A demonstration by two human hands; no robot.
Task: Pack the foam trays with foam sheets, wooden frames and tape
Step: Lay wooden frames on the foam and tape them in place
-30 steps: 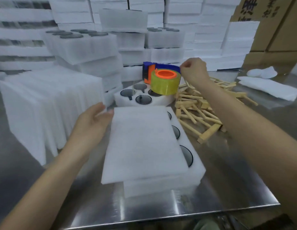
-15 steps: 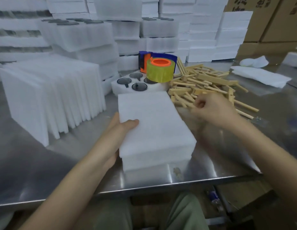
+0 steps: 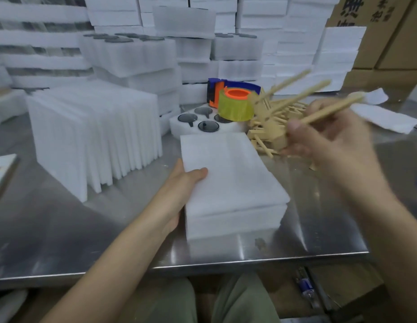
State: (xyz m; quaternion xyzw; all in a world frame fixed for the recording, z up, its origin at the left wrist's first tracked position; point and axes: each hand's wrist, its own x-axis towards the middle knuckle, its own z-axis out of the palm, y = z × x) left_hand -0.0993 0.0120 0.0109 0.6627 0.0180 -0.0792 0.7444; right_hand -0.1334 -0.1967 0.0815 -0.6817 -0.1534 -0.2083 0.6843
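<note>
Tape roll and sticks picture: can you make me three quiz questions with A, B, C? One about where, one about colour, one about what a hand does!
1. Where is the tape roll?
A. On the floor
B. On a foam tray with dark discs
C. On a chair

2. What colour is the roll's core?
A. Orange
B. Green
C. Black

3. What is the right hand doing?
A. Lying flat on the table
B. Pressing the tape
C. Holding wooden sticks

Answers:
1 B, the roll's bottom rests on the tray's top.
2 A, the ring in its middle is bright orange.
3 C, its fingers curl round the sticks, raised above the pile.
</note>
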